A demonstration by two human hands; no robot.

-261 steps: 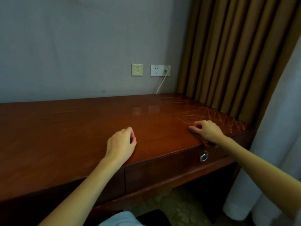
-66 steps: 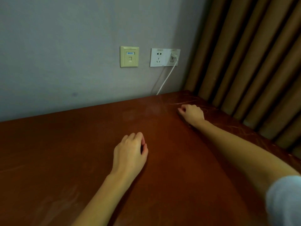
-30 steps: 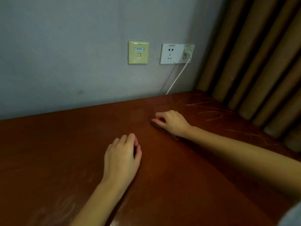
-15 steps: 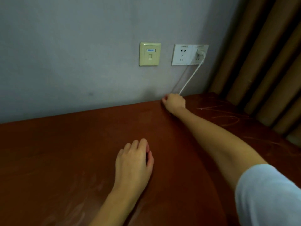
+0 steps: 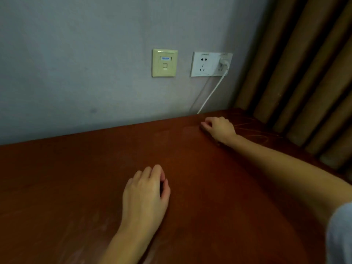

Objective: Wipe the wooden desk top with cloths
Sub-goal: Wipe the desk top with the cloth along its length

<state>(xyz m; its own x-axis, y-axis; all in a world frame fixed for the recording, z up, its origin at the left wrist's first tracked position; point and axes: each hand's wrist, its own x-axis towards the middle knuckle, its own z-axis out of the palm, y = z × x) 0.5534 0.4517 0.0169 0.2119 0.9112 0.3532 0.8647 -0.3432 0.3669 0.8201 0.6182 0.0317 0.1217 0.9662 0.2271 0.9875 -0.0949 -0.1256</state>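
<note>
The wooden desk top (image 5: pixel 200 187) is reddish brown and fills the lower half of the view. My right hand (image 5: pixel 221 129) reaches to the far right near the wall, fingers curled, pressing a dark brown cloth (image 5: pixel 207 133) flat on the wood; only the cloth's edge shows beneath the palm. My left hand (image 5: pixel 145 195) lies palm down in the middle of the desk, with fingers bent and thumb close to the forefinger. No cloth shows under it.
A grey wall runs along the desk's back edge. On it are a beige data socket (image 5: pixel 164 62) and a white power outlet (image 5: pixel 211 64) with a white cable (image 5: pixel 211 94) dropping behind the desk. Brown curtains (image 5: pixel 304 73) hang at the right edge.
My right hand has slid with its cloth from the back edge by the wall to the right and a little toward me. The left hand has hardly shifted.
</note>
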